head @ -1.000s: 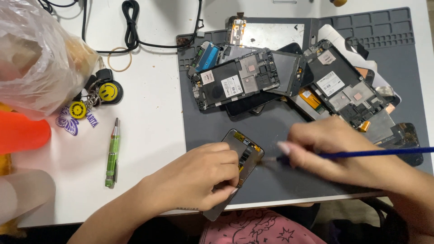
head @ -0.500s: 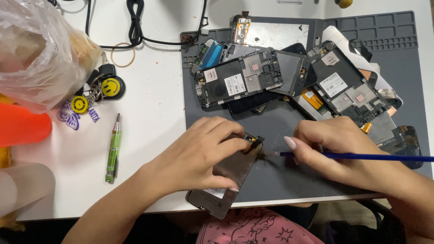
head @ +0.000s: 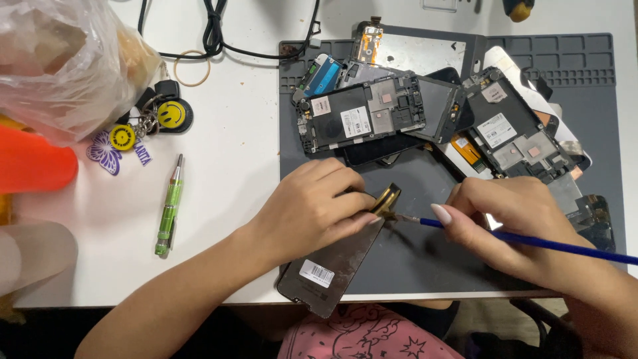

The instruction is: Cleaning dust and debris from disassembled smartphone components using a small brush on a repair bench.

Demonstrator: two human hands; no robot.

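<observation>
White worktop carries a grey repair mat point(head: 585, 66) at its right side, crowded along the far edge with stripped phone frames point(head: 372, 116) and loose screens. At the mat's near edge the left hand point(head: 312, 209) clamps down on a phone screen panel point(head: 332, 269), which tilts and overhangs the worktop's front edge. The right hand point(head: 512, 219) pinches a blue-handled brush point(head: 531, 240), its tip touching the panel's top end point(head: 387, 197). Left of the mat lie a green screwdriver point(head: 169, 203), smiley keychains point(head: 159, 119), a rubber band point(head: 192, 68), black cable point(head: 214, 30) and a plastic bag point(head: 63, 60).
</observation>
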